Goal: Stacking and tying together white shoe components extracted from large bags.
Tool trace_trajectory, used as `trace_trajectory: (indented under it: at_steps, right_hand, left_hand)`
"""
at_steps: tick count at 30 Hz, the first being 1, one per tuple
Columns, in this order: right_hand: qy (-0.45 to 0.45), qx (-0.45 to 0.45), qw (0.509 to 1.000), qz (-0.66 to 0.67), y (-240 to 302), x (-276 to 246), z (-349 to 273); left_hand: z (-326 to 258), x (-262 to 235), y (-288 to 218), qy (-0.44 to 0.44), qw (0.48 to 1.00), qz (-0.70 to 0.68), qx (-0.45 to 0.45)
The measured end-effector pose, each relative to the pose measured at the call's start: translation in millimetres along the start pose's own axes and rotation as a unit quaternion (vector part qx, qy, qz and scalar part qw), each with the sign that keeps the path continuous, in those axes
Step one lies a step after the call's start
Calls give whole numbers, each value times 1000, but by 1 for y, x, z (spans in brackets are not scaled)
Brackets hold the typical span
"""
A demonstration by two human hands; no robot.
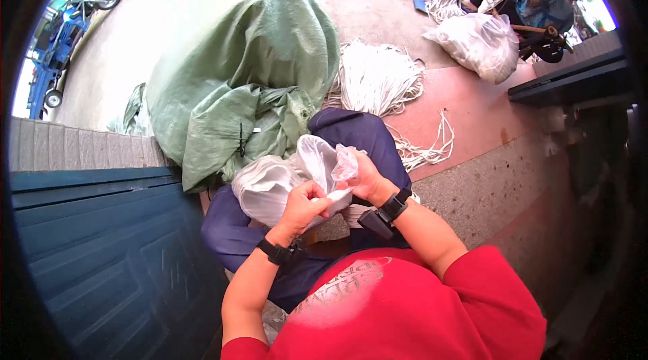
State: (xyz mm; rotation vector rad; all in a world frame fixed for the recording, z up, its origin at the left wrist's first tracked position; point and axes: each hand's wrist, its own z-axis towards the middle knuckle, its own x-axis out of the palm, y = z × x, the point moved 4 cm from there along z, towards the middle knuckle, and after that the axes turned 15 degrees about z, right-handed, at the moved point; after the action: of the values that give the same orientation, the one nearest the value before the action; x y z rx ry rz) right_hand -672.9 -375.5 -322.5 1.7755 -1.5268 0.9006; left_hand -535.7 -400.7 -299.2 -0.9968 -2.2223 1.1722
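Observation:
On my lap, between my knees, lies a thin white plastic bag (pixel 317 157) with its mouth bunched up. My left hand (pixel 302 210) is closed, pinching a white edge of the bag near its lower side. Just to the right, my right hand (pixel 366 177) has its fingers curled round a gathered, see-through part of the same bag. The hands are close together. A rounded, whitish bundle (pixel 264 188) rests on my left thigh against the bag; folds hide whether it is part of it.
A large green woven sack (pixel 270 56) stands ahead of my knees. Beyond my right knee lie a heap of white cords (pixel 378 80) and loose strands (pixel 432 147). A blue door (pixel 108 245) is at left. Another person (pixel 547 9) sits far right near a filled plastic bag (pixel 482 46).

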Motion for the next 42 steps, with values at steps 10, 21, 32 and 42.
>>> trace_trajectory:
  at_steps: [10, 21, 32, 42]
  right_hand:
    - [14, -18, 1000, -20, 10, 2, -10]
    - [106, 43, 993, -42, 5, 17, -5]
    - [-13, 13, 997, -81, 2, -4, -1]
    - [-50, -1, 997, -67, 6, -10, -7]
  left_hand:
    - [3, -1, -4, -33, 998, 47, 21]
    - [5, 4, -32, -20, 844, 451, 287]
    - [6, -11, -7, 60, 977, 189, 79]
    - [6, -13, 2, 40, 975, 179, 124]
